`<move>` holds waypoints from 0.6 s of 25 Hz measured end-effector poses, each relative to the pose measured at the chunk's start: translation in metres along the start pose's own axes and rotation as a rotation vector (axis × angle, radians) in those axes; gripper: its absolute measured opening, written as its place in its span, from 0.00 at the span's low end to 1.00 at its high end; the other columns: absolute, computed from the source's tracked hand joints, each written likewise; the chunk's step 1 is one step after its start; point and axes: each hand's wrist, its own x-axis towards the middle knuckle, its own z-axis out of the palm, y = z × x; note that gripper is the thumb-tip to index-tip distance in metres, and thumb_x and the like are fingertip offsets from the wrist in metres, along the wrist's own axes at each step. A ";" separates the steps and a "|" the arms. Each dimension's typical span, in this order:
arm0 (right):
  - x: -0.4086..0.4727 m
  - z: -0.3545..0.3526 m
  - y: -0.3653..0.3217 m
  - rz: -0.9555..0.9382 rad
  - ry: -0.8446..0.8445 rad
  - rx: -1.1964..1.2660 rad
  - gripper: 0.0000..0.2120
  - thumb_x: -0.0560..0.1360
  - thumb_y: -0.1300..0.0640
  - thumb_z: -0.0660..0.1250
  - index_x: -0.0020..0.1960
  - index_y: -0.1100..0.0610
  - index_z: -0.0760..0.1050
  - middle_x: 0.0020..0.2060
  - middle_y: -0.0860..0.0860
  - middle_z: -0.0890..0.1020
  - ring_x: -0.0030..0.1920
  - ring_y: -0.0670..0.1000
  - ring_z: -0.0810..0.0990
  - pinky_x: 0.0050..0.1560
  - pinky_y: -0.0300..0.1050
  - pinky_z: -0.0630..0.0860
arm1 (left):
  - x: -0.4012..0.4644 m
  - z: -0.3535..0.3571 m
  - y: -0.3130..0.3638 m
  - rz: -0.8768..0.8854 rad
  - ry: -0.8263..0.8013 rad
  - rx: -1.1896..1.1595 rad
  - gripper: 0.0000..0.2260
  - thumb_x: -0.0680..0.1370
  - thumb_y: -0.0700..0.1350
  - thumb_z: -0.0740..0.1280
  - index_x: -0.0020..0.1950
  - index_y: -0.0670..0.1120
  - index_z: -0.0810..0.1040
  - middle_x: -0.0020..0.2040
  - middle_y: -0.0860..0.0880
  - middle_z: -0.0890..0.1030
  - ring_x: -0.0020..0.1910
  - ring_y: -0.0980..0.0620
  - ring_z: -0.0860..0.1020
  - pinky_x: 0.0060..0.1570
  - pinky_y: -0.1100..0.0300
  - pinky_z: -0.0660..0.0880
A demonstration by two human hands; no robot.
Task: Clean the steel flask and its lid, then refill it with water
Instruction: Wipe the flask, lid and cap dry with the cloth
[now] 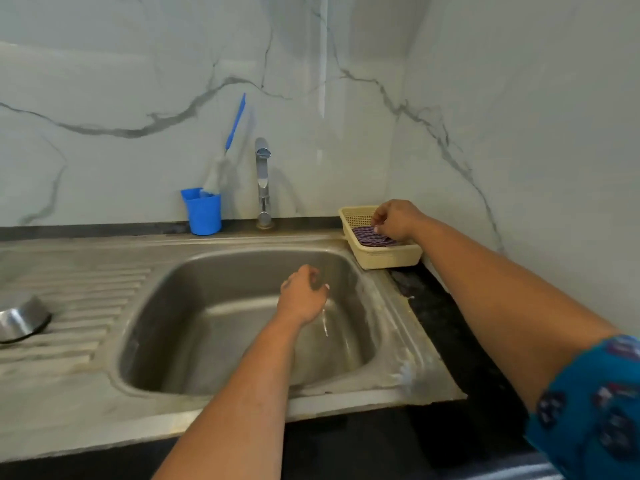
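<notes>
A shiny steel vessel (21, 320) lies on the ribbed drainboard at the far left, cut off by the frame edge, so I cannot tell whether it is the flask or its lid. My left hand (302, 295) hangs over the steel sink basin (194, 341) with loosely curled fingers, holding nothing, and water drips from it. My right hand (394, 220) reaches into a cream plastic basket (384, 259) at the sink's back right corner. Its fingertips pinch a purple scrub cloth (372, 237) lying there.
A chrome tap (262, 181) stands behind the basin, with no water running. To its left, a blue cup (203, 211) holds a blue-handled bottle brush (227, 147). Black countertop (436, 306) runs along the right; marble walls close the back and right.
</notes>
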 end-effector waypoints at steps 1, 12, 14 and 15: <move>0.010 0.002 -0.003 -0.008 -0.034 -0.027 0.12 0.75 0.56 0.70 0.58 0.55 0.80 0.60 0.53 0.79 0.59 0.53 0.76 0.59 0.41 0.71 | 0.003 -0.001 -0.004 -0.022 0.019 -0.003 0.20 0.78 0.48 0.68 0.68 0.44 0.72 0.65 0.45 0.76 0.66 0.44 0.73 0.65 0.55 0.69; 0.069 0.041 0.018 0.040 -0.202 -0.346 0.17 0.71 0.52 0.73 0.57 0.58 0.78 0.53 0.55 0.81 0.52 0.55 0.78 0.50 0.43 0.73 | 0.013 0.013 -0.012 0.020 0.038 -0.021 0.18 0.77 0.50 0.69 0.65 0.47 0.74 0.63 0.48 0.77 0.64 0.47 0.73 0.65 0.53 0.70; 0.069 0.038 0.024 0.079 -0.063 -0.169 0.18 0.75 0.52 0.68 0.62 0.59 0.75 0.57 0.58 0.79 0.56 0.57 0.77 0.55 0.46 0.74 | 0.013 0.013 -0.012 0.023 0.029 -0.022 0.18 0.77 0.51 0.69 0.65 0.47 0.75 0.63 0.48 0.77 0.64 0.47 0.73 0.65 0.52 0.70; 0.067 0.031 0.023 0.096 0.015 -0.077 0.18 0.78 0.52 0.65 0.64 0.61 0.72 0.60 0.60 0.77 0.58 0.59 0.76 0.57 0.48 0.73 | 0.012 0.012 -0.012 0.019 0.028 -0.027 0.18 0.77 0.51 0.69 0.64 0.48 0.75 0.63 0.48 0.77 0.64 0.47 0.73 0.65 0.53 0.70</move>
